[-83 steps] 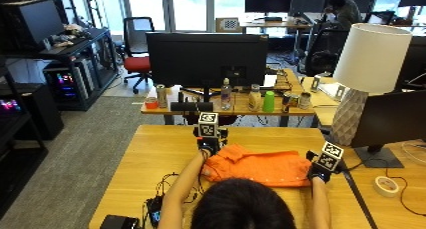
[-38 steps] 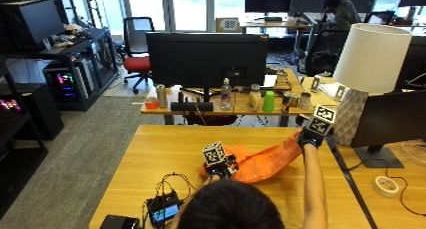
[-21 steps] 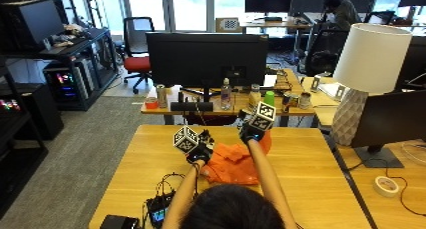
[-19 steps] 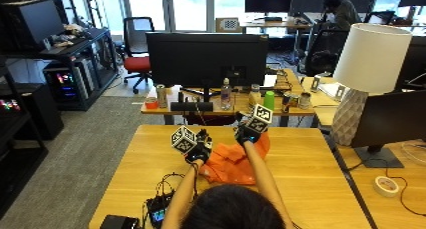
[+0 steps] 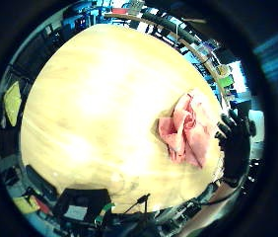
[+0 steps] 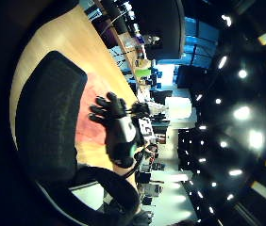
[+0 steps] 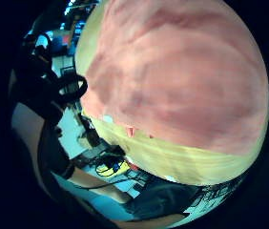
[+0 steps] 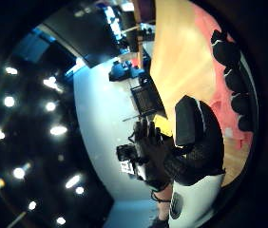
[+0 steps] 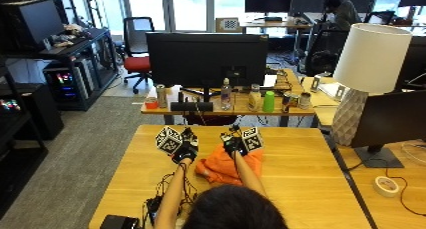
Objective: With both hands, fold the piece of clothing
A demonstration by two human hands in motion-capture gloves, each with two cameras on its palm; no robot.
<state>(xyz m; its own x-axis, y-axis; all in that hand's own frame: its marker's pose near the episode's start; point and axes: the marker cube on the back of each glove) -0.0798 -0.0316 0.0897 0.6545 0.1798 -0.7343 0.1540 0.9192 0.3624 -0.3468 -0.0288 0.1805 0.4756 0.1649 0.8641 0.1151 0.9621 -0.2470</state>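
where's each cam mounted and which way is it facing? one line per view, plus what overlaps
Outside view: above and behind the person's head, facing forward over the table; shows head, forearms, left hand, right hand and orange garment.
Left little-finger palm view: looks down on the tabletop and crumpled garment; a gloved hand at its far edge.
Left thumb palm view: looks across at a spread-fingered gloved hand.
Right little-finger palm view: close over the garment.
Right thumb palm view: own fingertips over the garment.
Shared: the garment on the table.

Overhead rear view; four palm cameras
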